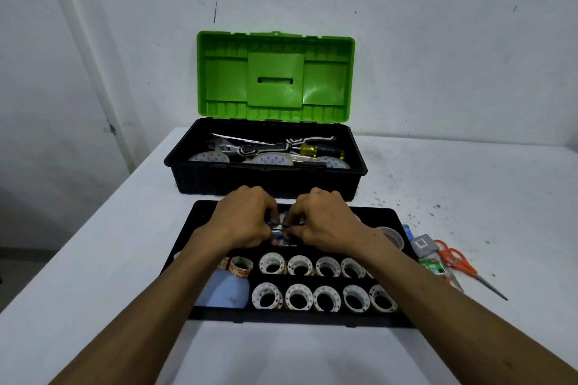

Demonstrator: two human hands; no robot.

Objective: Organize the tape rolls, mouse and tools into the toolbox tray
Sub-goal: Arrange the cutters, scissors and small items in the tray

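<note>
Both hands meet over the back compartment of the black toolbox tray (200, 212). The left hand (247, 219) and right hand (325, 222) have their fingers curled, and each pinches one end of a small item (280, 228) between them. The item shows a bit of blue and thin dark parts, but it is too covered to identify.

Nearer the person, the tray holds two rows of small white-cored tape rolls (298, 297) standing on edge, four visible behind and five in front. Left of these are two brown printed tape rolls (240, 266) and a pale blue mouse (225, 291), partly under the left forearm. A larger brown tape roll (392, 236) sits at the tray's right end.

Just right of the tray, orange-handled scissors (453, 259), a small grey square piece (423, 244) and a green packet (433, 266) lie on the white table (93, 259).

Behind the tray stands the black toolbox (266, 181) with its green lid (275, 72) raised. Inside are a yellow-handled screwdriver (319, 150) and large tape rolls.
</note>
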